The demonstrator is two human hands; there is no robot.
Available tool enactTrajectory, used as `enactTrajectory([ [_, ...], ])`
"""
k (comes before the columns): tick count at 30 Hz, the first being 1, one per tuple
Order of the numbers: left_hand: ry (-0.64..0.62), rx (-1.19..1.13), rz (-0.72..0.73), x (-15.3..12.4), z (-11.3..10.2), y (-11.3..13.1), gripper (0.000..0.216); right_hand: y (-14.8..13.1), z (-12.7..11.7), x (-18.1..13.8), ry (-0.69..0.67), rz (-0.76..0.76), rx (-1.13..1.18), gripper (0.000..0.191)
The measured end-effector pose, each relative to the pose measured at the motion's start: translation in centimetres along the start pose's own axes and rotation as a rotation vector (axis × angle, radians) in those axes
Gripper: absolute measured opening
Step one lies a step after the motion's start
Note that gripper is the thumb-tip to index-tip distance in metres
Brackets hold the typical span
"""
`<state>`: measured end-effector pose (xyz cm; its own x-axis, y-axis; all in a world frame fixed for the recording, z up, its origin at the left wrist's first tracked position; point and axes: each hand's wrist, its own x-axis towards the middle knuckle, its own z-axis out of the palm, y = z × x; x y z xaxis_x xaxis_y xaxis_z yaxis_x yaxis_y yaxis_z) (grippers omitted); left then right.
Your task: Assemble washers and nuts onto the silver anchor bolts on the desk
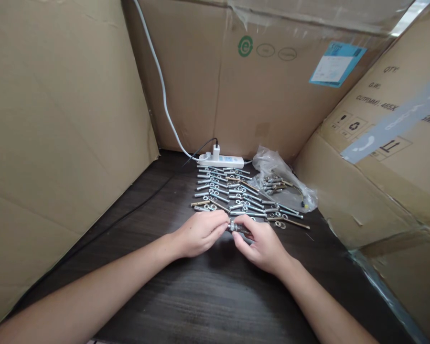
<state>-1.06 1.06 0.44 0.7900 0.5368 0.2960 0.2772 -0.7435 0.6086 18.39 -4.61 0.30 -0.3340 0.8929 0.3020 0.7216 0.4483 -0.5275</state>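
Both hands meet over the dark wooden table (pixel 186 296), just in front of rows of metal bolts. My right hand (pixel 261 243) is closed round a short metal bolt (pixel 237 228), whose end sticks out to the left. My left hand (pixel 200 232) pinches that end with its fingertips, where a nut or washer sits. Several silver bolts and washers (pixel 232 193) lie laid out in neat rows just beyond my fingers.
A clear plastic bag (pixel 283 184) with more bolts lies to the right of the rows. A white power strip (pixel 220 160) with a plugged-in charger and white cable sits at the back. Cardboard boxes (pixel 57 119) wall in the table on the left, back and right.
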Motion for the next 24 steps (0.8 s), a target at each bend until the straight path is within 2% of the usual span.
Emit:
enactTrajectory([
  [3,0.044,0.007,-0.019,-0.08,0.10,-0.03,0.018,-0.11,-0.02,0.06,0.010,-0.005,0.010,0.013],
  [6,0.093,-0.012,0.026,-0.22,0.11,-0.04,0.019,-0.10,-0.01,0.06,0.010,-0.006,0.019,0.013],
  [9,0.074,-0.033,0.079,-0.29,0.05,-0.08,0.024,-0.03,0.02,-0.01,0.006,0.002,0.026,0.013],
  [18,0.008,0.029,0.009,-0.07,0.09,-0.12,0.022,0.14,0.14,-0.08,0.020,0.007,0.020,0.014],
  [24,0.095,0.002,0.018,-0.24,0.19,-0.22,0.018,0.15,0.07,-0.04,0.013,0.018,0.017,0.015],
])
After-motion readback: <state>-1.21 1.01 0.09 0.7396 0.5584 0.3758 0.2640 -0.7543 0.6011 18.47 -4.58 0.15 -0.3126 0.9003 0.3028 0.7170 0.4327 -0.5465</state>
